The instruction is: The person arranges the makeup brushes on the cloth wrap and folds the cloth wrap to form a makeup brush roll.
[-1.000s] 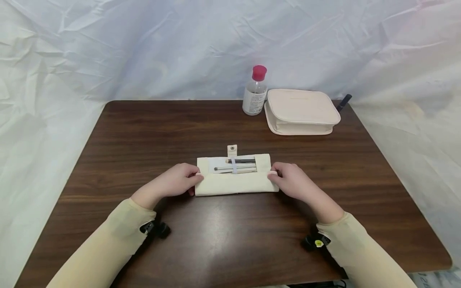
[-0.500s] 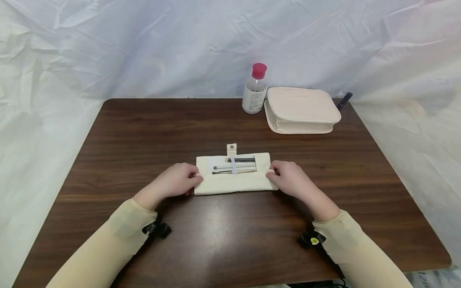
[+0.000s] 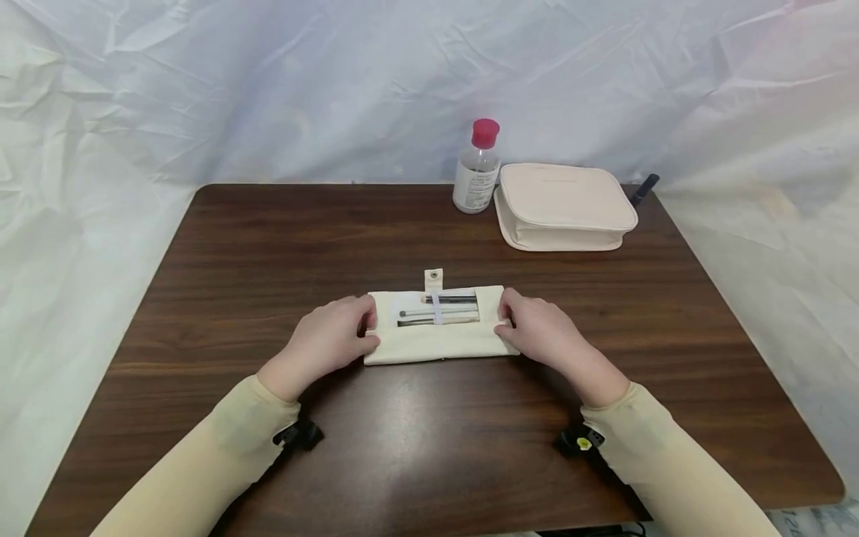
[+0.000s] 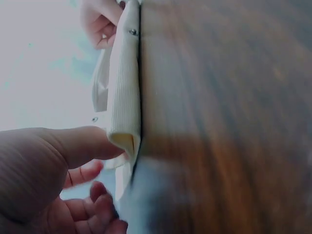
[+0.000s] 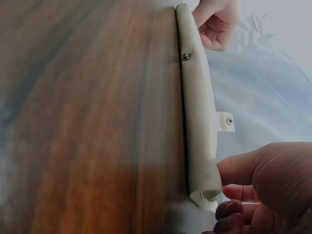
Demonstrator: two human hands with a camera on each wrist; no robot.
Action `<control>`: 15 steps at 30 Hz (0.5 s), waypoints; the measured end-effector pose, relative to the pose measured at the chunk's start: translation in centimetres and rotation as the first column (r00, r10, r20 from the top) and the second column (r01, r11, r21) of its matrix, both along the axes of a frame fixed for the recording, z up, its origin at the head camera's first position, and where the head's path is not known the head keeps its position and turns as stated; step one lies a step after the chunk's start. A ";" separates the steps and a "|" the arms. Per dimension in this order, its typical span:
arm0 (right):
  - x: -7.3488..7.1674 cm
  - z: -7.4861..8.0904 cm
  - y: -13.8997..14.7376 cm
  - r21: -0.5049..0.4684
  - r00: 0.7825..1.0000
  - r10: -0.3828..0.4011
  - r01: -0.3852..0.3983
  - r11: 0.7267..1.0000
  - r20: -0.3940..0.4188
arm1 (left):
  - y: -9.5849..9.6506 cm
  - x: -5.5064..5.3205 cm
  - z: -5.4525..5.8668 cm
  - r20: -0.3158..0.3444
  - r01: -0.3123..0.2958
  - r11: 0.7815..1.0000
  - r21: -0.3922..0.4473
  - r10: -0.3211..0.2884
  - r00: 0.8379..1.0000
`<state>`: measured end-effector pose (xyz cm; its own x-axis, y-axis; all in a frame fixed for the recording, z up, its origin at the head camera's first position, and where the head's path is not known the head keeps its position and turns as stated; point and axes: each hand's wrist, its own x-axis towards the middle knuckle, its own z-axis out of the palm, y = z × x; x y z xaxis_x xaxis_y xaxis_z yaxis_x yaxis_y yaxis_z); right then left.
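A cream fabric brush roll (image 3: 439,344) lies partly folded on the table, its near part turned over as a flap. Several thin brushes (image 3: 439,313) show in its uncovered part, under a pale elastic band (image 3: 436,308). At the roll's left end is my left hand (image 3: 329,335), thumb on the flap's edge and index finger farther back, with a gap between. My right hand (image 3: 543,332) sits likewise at the right end, its thumb touching the folded part. A snap tab (image 5: 225,121) sticks out from the far side, and a metal snap (image 5: 185,57) shows on the folded outside.
A clear bottle with a red cap (image 3: 476,175) stands at the back of the brown wooden table (image 3: 302,239). Beside it lies a pale pink zip pouch (image 3: 567,198), with a dark pen-like stick (image 3: 644,190) at its right. Whitish sheeting (image 3: 302,89) hangs behind.
Both hands pinched the flap's ends before. Now the index fingers have moved off toward the far edge, widening the gap to the thumbs. The brush roll lies nearly where it was.
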<state>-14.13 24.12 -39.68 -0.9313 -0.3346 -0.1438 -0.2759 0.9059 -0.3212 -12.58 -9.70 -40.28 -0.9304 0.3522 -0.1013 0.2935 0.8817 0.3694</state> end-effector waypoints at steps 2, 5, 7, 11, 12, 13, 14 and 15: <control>0.1 -0.2 -0.2 -0.005 0.996 0.067 -0.068 0.998 -0.063 | 0.3 0.2 0.0 -0.093 0.084 0.996 -0.019 -0.086 0.992; 0.3 -0.5 -0.3 -0.006 0.967 0.180 -0.184 0.983 -0.178 | 0.9 0.6 0.0 -0.196 0.213 0.976 -0.040 -0.217 0.956; 0.4 -0.6 -0.3 0.000 0.945 0.235 -0.241 0.970 -0.228 | 1.2 0.8 -0.1 -0.224 0.275 0.960 -0.050 -0.279 0.934; 0.7 -0.2 0.0 0.013 0.934 0.279 -0.283 0.959 -0.224 | 1.4 1.4 0.0 -0.221 0.325 0.944 -0.059 -0.330 0.918; 0.8 -0.1 0.0 0.016 0.933 0.290 -0.294 0.956 -0.214 | 1.4 1.5 0.0 -0.236 0.329 0.942 -0.070 -0.336 0.912; 1.0 0.1 0.1 0.021 0.931 0.302 -0.304 0.952 -0.205 | 1.5 1.6 0.1 -0.249 0.327 0.941 -0.083 -0.337 0.908; 1.1 0.2 0.2 0.026 0.929 0.313 -0.314 0.949 -0.199 | 1.5 1.8 0.2 -0.265 0.325 0.941 -0.095 -0.338 0.903; 1.3 0.3 0.3 0.032 0.925 0.324 -0.324 0.945 -0.199 | 1.5 1.9 0.2 -0.280 0.321 0.941 -0.108 -0.338 0.898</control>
<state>-12.87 24.44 -39.40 -0.7813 -0.6232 0.0340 -0.6128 0.7557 -0.2310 -10.70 -8.19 -40.04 -0.7533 0.6456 0.1257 0.6574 0.7330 0.1747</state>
